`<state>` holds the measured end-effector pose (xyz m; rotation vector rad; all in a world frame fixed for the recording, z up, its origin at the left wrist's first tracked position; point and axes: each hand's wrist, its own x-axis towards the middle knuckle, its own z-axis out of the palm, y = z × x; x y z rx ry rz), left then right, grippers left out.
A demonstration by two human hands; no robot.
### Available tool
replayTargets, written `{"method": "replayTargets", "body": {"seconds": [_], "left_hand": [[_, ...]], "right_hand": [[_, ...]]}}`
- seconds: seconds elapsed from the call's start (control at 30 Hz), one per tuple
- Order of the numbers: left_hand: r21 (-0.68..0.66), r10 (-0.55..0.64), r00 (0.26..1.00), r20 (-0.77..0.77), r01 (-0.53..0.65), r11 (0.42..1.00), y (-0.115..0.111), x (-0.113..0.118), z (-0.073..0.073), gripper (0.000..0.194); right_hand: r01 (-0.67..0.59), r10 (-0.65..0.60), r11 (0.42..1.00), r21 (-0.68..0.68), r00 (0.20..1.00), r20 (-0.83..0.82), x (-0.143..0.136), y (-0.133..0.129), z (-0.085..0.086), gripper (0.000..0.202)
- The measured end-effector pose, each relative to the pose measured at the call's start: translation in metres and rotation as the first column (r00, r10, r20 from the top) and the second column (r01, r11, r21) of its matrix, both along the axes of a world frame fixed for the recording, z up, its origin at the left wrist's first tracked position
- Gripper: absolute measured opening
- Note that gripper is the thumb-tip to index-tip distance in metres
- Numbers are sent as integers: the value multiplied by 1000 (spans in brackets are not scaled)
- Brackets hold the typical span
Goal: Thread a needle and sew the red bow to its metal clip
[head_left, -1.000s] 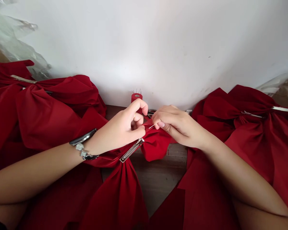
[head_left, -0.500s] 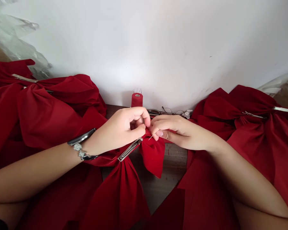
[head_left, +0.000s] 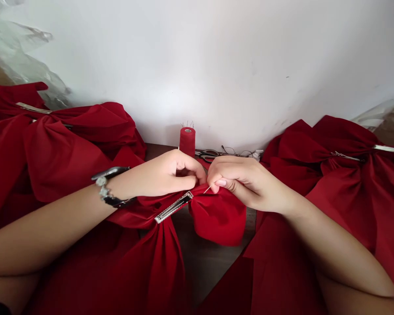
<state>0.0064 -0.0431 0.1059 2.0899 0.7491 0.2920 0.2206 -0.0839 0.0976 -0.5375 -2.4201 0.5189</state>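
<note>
A red fabric bow (head_left: 218, 218) lies between my hands, gathered at its middle. Across that gather sits a silver metal hair clip (head_left: 173, 207), slanting up to the right. My left hand (head_left: 170, 175) has its fingers curled down on the cloth just above the clip, gripping the bow. My right hand (head_left: 238, 181) is closed in a pinch around a thin needle (head_left: 209, 188), whose tip points down and left over the fabric. Any thread on the needle is too fine to make out. The left fingertips are partly hidden behind the hand.
Behind my hands a red thread spool (head_left: 187, 141) stands with several needles in its top. Scissors (head_left: 208, 154) and eyeglasses (head_left: 228, 151) lie by the white wall (head_left: 197, 65). Red bows with clips are heaped at left (head_left: 68, 144) and right (head_left: 344, 175). Plastic wrap (head_left: 26, 65) hangs at far left.
The bow's right loop has spread out to the right, and the clip has shifted slightly left and down. My left wrist has turned a little. My right hand keeps the needle pinched.
</note>
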Motion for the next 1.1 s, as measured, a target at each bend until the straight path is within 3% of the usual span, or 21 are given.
{"method": "replayTargets", "body": {"seconds": [0.1,0.2,0.3,0.4,0.53,0.73,0.93,1.1], "left_hand": [[-148,-95,995,36,100,984,10,-3,-2,28],[-286,-88,987,136,124,950,14,-6,-2,30],[-291,-123,988,92,145,946,12,-8,3,45],[-321,-201,980,-1,190,928,9,-10,8,52],[-402,-241,970,39,236,885,9,-12,9,61],[-355,-311,949,-52,273,894,13,-13,11,50],[-377,-402,891,-212,305,875,14,-10,15,30],[-148,-269,903,-335,232,961,15,-9,12,38]], "right_hand": [[-13,16,998,67,999,-50,-2,-2,1,27],[25,-11,994,108,992,-125,-1,-2,3,27],[88,-72,991,101,984,-160,0,-2,6,28],[113,-110,994,8,983,-148,3,-4,11,30],[62,-82,982,-181,991,-104,5,-5,17,37],[-18,-32,925,-380,992,-125,2,-3,11,40],[-67,2,885,-461,990,-141,-9,-2,-2,41],[-55,9,891,-451,995,-102,-8,11,-12,43]]}}
